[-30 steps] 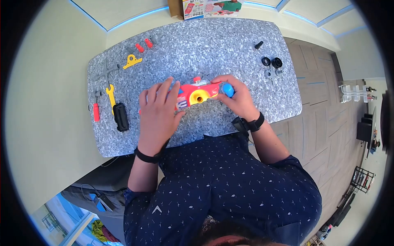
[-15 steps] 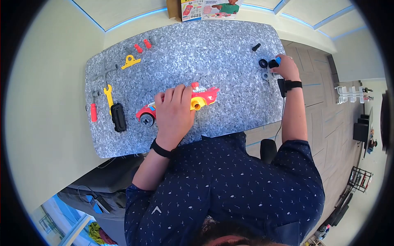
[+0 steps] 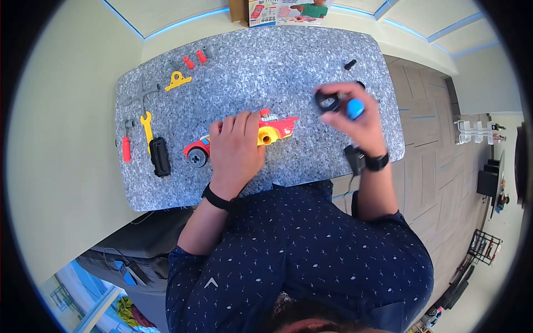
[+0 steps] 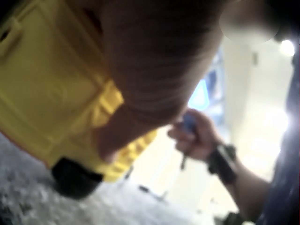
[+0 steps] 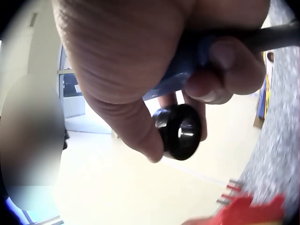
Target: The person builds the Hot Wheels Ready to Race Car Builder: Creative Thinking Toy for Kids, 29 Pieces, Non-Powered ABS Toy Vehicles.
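Observation:
My left hand (image 3: 237, 143) grips the middle of a red and yellow toy car (image 3: 282, 129) on the table. A grey-hubbed wheel (image 3: 197, 157) sits at the car's left end, and a round yellow socket (image 3: 267, 140) shows bare toward its right end. In the left wrist view, the car's yellow underside (image 4: 51, 89) faces the camera. My right hand (image 3: 366, 129), raised right of the car, pinches a black toy wheel (image 5: 172, 136) between thumb and fingertips. Its other fingers curl round a blue-handled screwdriver (image 3: 355, 109), whose dark shaft (image 5: 276, 37) points away.
Along the table's left lie a yellow wrench (image 3: 146, 130), a black oblong part (image 3: 160, 157), a red-handled tool (image 3: 126, 149), a grey cross-shaped part (image 3: 145, 95), a yellow bracket (image 3: 177, 81) and red pieces (image 3: 189, 62). A small black part (image 3: 350, 65) lies at right; a printed box (image 3: 288, 12) stands behind.
My right hand left the car with the screwdriver, reached the black parts at right, and has come back leftward with a black wheel. My left hand shifted right along the car, uncovering its left wheel.

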`<state>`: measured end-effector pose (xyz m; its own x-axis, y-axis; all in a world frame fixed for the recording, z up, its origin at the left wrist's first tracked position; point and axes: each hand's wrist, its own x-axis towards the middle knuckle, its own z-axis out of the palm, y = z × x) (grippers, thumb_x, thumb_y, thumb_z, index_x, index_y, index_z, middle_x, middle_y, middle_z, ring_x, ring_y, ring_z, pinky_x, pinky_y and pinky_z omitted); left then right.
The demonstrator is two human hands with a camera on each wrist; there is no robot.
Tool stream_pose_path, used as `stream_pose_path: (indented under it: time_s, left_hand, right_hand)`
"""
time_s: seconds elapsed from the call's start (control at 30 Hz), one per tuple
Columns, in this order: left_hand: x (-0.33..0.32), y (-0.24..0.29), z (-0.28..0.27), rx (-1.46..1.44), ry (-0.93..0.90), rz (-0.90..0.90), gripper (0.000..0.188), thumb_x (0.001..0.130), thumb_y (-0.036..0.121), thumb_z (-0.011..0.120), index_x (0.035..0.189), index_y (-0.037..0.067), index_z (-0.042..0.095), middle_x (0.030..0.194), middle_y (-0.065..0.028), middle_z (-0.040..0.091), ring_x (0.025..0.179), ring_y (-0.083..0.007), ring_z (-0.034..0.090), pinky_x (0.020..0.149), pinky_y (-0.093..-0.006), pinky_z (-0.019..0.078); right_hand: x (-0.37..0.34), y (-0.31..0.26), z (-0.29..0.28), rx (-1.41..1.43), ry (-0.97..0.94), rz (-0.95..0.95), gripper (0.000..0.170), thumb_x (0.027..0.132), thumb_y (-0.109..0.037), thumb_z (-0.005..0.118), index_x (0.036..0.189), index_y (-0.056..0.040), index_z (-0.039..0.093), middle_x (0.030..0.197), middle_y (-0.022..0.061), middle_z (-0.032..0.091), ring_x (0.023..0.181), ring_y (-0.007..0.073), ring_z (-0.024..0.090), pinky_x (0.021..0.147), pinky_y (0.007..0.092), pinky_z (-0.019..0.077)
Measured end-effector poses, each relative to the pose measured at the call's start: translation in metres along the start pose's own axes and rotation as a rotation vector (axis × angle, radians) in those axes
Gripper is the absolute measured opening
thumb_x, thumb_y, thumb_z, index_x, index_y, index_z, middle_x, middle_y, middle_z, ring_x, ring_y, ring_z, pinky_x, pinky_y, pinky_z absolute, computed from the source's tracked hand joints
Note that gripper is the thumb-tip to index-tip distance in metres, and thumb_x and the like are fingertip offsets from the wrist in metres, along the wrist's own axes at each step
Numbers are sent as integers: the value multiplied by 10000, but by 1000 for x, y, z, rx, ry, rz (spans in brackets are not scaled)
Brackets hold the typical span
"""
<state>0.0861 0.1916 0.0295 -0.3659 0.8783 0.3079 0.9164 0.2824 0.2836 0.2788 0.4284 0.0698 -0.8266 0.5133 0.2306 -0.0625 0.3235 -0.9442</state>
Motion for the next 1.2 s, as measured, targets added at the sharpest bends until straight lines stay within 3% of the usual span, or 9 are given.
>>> stream_pose_path:
  time_s: [0.1, 0.33, 0.4, 0.53, 0.67, 0.77, 0.97, 1.1, 1.2]
  left_hand:
    - [0, -4, 4, -26, 32, 7, 693, 800, 212, 899, 1441, 75, 674, 1334, -97, 747, 1233, -287, 687, 1089, -470, 442]
    - [-1, -5, 0, -98, 31, -24, 961, 748, 400, 976, 1557, 30, 611, 1359, -124, 750, 1259, -294, 688, 1105, -470, 429]
    - [-1, -1, -7, -104, 28, -1, 1013, 763, 508, 964, 1563, 9, 593, 1382, -122, 734, 1249, -275, 668, 1103, -468, 418]
    - [-4, -1, -11, -102, 16, 38, 1080, 768, 647, 930, 1561, -3, 590, 1407, -115, 722, 1245, -264, 642, 1097, -465, 406]
    - [-4, -2, -6, -84, 55, 62, 1038, 809, 681, 892, 1538, -3, 612, 1412, -106, 721, 1231, -263, 642, 1092, -456, 405]
    - [-4, -2, -5, -75, 55, 67, 1012, 836, 700, 868, 1521, -3, 625, 1418, -104, 719, 1231, -264, 641, 1089, -453, 403]
    - [-3, -2, -10, -124, 37, 51, 969, 837, 658, 900, 1508, 6, 649, 1437, -129, 729, 1275, -296, 665, 1119, -476, 408]
    - [-5, -7, -11, -165, 60, 87, 906, 853, 599, 902, 1499, 14, 652, 1453, -123, 718, 1312, -284, 650, 1121, -467, 397]
    - [-5, -12, -10, -188, 54, 106, 847, 855, 543, 914, 1478, 26, 666, 1455, -115, 718, 1334, -278, 648, 1126, -462, 394]
  right_hand:
    - [-19, 7, 65, 163, -109, -44, 637, 885, -124, 957, 1467, -90, 701, 1406, 124, 793, 1187, 229, 773, 991, 363, 596]
    - [-24, -3, 98, -340, -175, -96, 716, 859, -193, 988, 1497, -69, 690, 1536, 181, 717, 1362, 346, 734, 1108, 439, 605]
    - [-18, -11, 92, -263, -92, -165, 708, 856, -213, 981, 1491, -87, 695, 1457, 179, 760, 1351, 408, 725, 1120, 456, 590]
    - [-20, 7, 44, -330, 49, -111, 561, 867, -239, 984, 1350, -42, 777, 1397, 207, 781, 1317, 386, 751, 1074, 428, 591]
    - [-24, 56, -24, -791, 313, 93, 527, 851, -234, 989, 1298, -41, 788, 1248, 205, 799, 1127, 411, 774, 970, 439, 603]
    - [-12, 83, -67, -972, 402, 264, 530, 821, -246, 999, 1273, -59, 795, 1208, 199, 801, 1114, 420, 769, 960, 477, 611]
    - [24, 109, -96, -1122, 245, 542, 563, 765, -238, 1007, 1261, -67, 802, 1188, 213, 807, 1138, 438, 765, 976, 536, 614]
    - [28, 115, -90, -1196, 203, 496, 417, 825, -248, 921, 1212, -119, 838, 1132, 236, 822, 1090, 446, 776, 962, 537, 626]
    - [32, 107, -72, -1204, 180, 566, 424, 830, -276, 890, 1217, -110, 840, 1144, 238, 824, 1079, 453, 777, 961, 540, 628]
